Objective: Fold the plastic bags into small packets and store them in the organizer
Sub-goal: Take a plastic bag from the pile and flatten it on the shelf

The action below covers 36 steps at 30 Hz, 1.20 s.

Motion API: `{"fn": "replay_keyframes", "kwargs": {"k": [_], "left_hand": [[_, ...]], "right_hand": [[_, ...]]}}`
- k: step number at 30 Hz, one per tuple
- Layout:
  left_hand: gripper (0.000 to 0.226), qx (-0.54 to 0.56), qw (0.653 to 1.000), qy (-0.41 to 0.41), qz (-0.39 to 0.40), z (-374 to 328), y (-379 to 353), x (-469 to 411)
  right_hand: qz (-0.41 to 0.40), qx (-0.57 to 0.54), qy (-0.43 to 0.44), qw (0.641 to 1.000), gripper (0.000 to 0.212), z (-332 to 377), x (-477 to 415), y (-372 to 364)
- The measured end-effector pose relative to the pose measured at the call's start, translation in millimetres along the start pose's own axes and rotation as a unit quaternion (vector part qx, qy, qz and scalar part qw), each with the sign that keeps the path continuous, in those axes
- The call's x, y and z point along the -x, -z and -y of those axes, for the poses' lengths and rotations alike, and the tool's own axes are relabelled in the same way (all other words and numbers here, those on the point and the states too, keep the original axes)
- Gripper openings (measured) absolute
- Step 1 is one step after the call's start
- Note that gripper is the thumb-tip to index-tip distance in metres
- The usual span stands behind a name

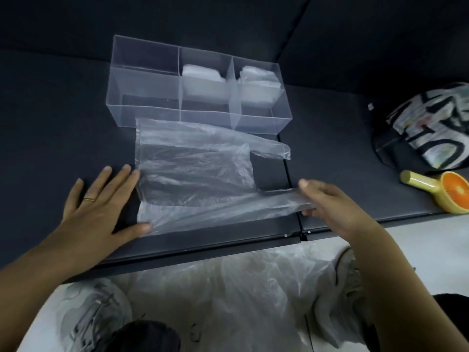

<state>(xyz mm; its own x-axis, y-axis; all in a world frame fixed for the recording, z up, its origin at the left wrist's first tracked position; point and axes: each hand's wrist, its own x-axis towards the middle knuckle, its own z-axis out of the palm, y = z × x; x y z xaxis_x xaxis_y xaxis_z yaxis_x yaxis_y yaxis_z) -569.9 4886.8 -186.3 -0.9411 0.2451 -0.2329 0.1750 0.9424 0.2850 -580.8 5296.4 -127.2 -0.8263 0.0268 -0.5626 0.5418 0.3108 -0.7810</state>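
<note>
Dark matte tabletop point(63, 123) fills the scene. The left hand point(101, 212) lies spread and flat in front of the organizer point(142, 97), fingers straight. Its thumb presses down the closed end of one plastic bag point(198, 174), likely to anchor it. The right hand point(327, 199), also in front of the organizer, pinches the bag's nearer handle and draws it out sideways, apparently to smooth the film before the first fold. The bag lies flat just in front of the organizer, its far edge at the front wall. Three compartments show across the organizer: the left one holds nothing, while the middle and right ones each hold folded packets point(203, 74), too blurred to count. A heap of loose bags point(228, 288) waits nearer than the table edge. Well right of the organizer sit one printed cap point(431, 128) and one orange-slice object point(454, 194).
</note>
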Motion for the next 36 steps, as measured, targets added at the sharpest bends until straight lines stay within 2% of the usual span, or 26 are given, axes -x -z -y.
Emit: {"fn": "replay_keyframes", "kwargs": {"k": [3, 5, 7, 11, 13, 16, 19, 22, 24, 26, 27, 29, 30, 32, 34, 36], "left_hand": [[0.083, 0.048, 0.997, 0.025, -0.061, -13.4, 1.5, -5.6], [0.078, 0.035, 0.995, 0.016, -0.090, -30.5, -2.5, -10.3], [0.078, -0.002, 0.995, 0.002, -0.097, -44.5, -9.8, -13.4], [0.084, -0.079, 0.994, -0.010, -0.072, -52.0, -21.2, -12.5], [0.085, -0.089, 0.994, -0.009, -0.062, -52.1, -20.4, -11.9], [0.085, -0.099, 0.994, -0.007, -0.038, -51.4, -17.8, -13.3], [0.085, -0.109, 0.994, -0.009, -0.031, -54.5, -17.5, -7.6], [0.091, -0.100, 0.995, 0.008, -0.029, -52.5, -18.0, 5.5], [0.098, -0.066, 0.996, 0.032, -0.047, -44.7, -14.6, 10.6], [0.094, -0.018, 0.996, 0.032, -0.084, -44.8, -4.6, 6.1], [0.086, 0.008, 0.993, 0.018, -0.113, -49.2, 0.2, -0.7], [0.071, 0.026, 0.989, -0.007, -0.144, -61.1, 6.9, -20.3], [0.066, 0.026, 0.989, -0.014, -0.144, -64.8, 7.3, -32.1], [0.062, -0.006, 0.994, -0.015, -0.108, -64.2, 1.0, -51.1], [0.064, -0.056, 0.995, -0.017, -0.082, -54.4, -10.7, -59.1], [0.063, -0.064, 0.994, -0.025, -0.090, -46.8, -16.3, -60.9]], "right_hand": [[-0.029, 0.004, 0.010, 1.000, 0.016, -7.9, 5.1, -2.3], [-0.086, -0.017, 0.011, 0.996, 0.028, -13.8, 8.3, -6.1], [-0.147, -0.065, 0.012, 0.987, 0.032, -19.0, 11.5, -9.7], [-0.287, -0.054, 0.003, 0.956, 0.012, -29.8, 13.3, -11.3], [-0.316, -0.012, -0.004, 0.949, 0.003, -34.4, 14.4, -8.5], [-0.340, 0.071, -0.024, 0.937, 0.009, -42.0, 16.7, -5.0], [-0.324, 0.156, -0.043, 0.932, 0.013, -44.9, 20.6, -5.1], [-0.346, 0.277, -0.056, 0.895, 0.016, -42.9, 24.7, -7.2], [-0.413, 0.306, -0.042, 0.857, 0.012, -32.0, 24.5, -15.7], [-0.447, 0.277, 0.030, 0.850, 0.024, -11.0, 19.0, -41.9], [-0.423, 0.263, 0.095, 0.862, 0.029, 3.2, 14.4, -62.9], [-0.296, 0.255, 0.227, 0.892, 0.035, 32.1, 3.5, -117.3], [-0.217, 0.267, 0.277, 0.897, 0.038, 42.7, -3.2, -145.8], [-0.106, 0.299, 0.344, 0.884, 0.043, 55.2, -18.9, -192.8], [-0.057, 0.359, 0.334, 0.870, 0.049, 53.2, -39.7, -213.9], [-0.070, 0.454, 0.279, 0.843, 0.059, 40.9, -60.4, -206.2]]}}
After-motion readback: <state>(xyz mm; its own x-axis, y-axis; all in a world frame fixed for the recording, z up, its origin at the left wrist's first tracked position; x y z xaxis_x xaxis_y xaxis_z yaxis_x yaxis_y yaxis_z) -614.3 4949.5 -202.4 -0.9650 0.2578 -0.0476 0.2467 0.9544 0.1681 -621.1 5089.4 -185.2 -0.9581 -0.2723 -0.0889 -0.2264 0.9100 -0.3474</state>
